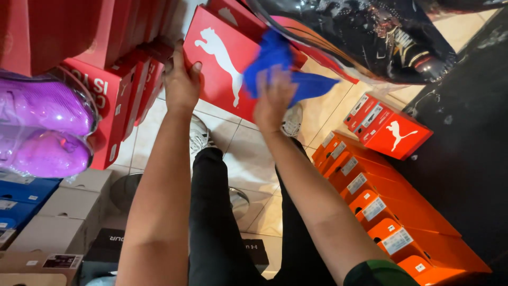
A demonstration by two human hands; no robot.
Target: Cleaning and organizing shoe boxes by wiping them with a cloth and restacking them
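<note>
Bare left hand (pixel 181 82) clamped on glossy red cardboard shoebox (pixel 222 63), right hand (pixel 272 98) clutching soft crumpled blue cloth (pixel 283 69) against it

red shoebox (pixel 219 63) tilted, blue cloth (pixel 280 66) bunched against it

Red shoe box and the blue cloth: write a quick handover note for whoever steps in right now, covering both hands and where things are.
Left hand: grips the left edge of the red shoe box, steadying it on the stack.
Right hand: holds the blue cloth pressed against the box face; it is blurred.
Around: more red boxes stacked to the left, purple shoes in clear wrap beside them, a row of orange boxes on the tiled floor to the right.
Done: cloth is on this box's face.
Left: how much of the face has been wiped cannot be told; the other boxes show no sign either way.
</note>
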